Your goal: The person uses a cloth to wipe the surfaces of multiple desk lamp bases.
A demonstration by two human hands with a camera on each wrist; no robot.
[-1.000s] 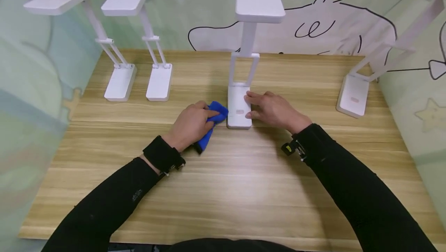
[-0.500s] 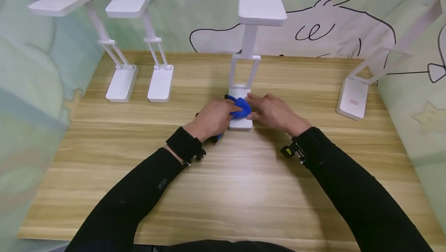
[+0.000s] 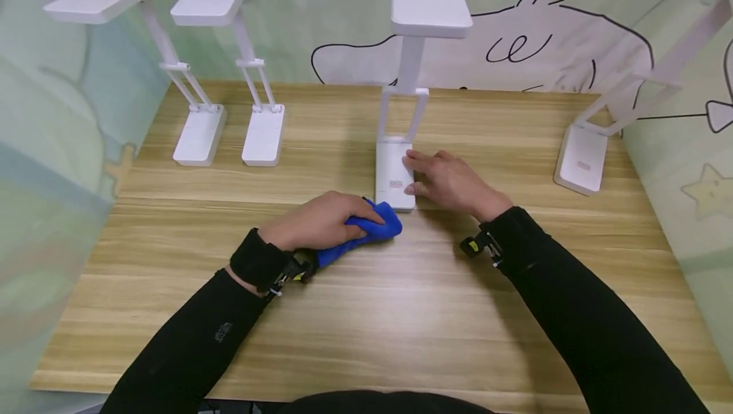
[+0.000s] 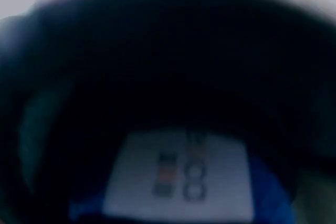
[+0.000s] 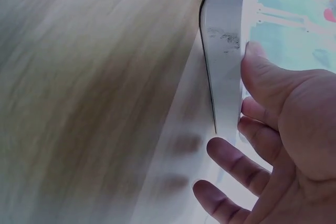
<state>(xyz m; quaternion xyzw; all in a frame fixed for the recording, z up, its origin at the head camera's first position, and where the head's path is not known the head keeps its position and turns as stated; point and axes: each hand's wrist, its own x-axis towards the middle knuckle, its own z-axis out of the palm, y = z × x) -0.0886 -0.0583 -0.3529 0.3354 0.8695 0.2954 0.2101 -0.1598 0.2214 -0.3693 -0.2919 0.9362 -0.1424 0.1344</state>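
A white folding desk lamp point(image 3: 395, 169) stands upright in the middle of the table, its flat head point(image 3: 431, 4) raised over a hinged arm. My left hand point(image 3: 321, 220) grips a blue cloth point(image 3: 380, 223) on the tabletop, just in front of the lamp's base. Dark blur fills most of the left wrist view, but a white printed label point(image 4: 181, 179) shows against the blue cloth. With thumb and some fingertips, my right hand point(image 3: 449, 182) rests on the right edge of the base. The right wrist view shows a dark smudge point(image 5: 226, 38) on the base's side.
Two similar white lamps, a far-left lamp point(image 3: 199, 134) and its neighbour point(image 3: 263, 134), stand at the back left. Another lamp point(image 3: 581, 156) stands at the right, partly cut off by the view. Painted walls point(image 3: 338, 20) border the wooden table point(image 3: 435, 338).
My left hand moved the blue cloth onto the lamp's base, then off it to the table just in front. My right hand has stayed at the base.
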